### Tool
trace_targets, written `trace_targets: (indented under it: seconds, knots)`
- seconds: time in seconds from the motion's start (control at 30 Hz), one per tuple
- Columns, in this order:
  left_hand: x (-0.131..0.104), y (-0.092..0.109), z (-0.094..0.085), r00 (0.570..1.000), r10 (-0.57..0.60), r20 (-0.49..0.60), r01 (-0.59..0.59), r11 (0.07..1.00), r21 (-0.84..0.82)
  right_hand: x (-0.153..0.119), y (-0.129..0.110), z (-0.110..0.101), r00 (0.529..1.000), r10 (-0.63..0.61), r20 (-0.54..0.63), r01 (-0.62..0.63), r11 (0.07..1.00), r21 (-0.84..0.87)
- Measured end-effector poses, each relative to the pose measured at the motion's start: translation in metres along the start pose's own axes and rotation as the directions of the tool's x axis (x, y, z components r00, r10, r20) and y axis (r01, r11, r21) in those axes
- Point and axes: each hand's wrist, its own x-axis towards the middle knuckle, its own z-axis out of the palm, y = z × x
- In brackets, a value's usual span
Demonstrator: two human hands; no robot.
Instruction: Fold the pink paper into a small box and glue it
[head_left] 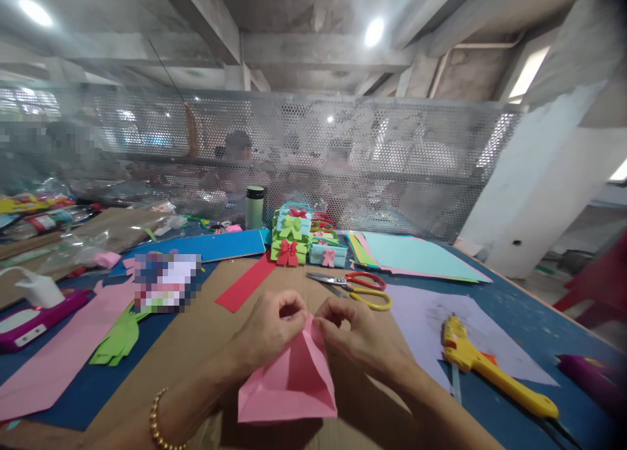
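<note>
A folded pink paper bag [289,394] stands in front of me over the brown cardboard, its top edge drawn together. My left hand [272,326] pinches the top from the left, fingers curled. From the right, my right hand [355,332] pinches the same edge, close to the left fingertips. The open side of the bag faces me, and its inside looks hollow. Beyond my hands lie scissors with red handles [365,280] and a pair with yellow handles [375,298]. A red paper strip [247,281] lies to their left.
Small finished paper bags with bows [289,241] are stacked at the back beside a green bottle [255,208]. A yellow glue gun [494,371] rests on lilac paper at right. Coloured sheets [421,254], a pink strip [63,352] and a purple power strip [42,322] lie around.
</note>
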Motion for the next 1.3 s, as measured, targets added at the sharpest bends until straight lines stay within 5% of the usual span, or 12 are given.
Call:
trace_targets:
  seconds: [0.57, 1.3]
  knots:
    - [-0.002, 0.002, 0.001, 0.999, 0.040, 0.002, -0.040, 0.999, 0.028, 0.002, 0.002, 0.008, 0.999, 0.034, 0.036, -0.042, 0.966, 0.257]
    - [-0.002, 0.000, 0.001, 0.998, 0.056, 0.003, -0.056, 0.998, 0.031, 0.001, 0.001, 0.010, 0.998, 0.055, 0.028, -0.061, 0.935, 0.349]
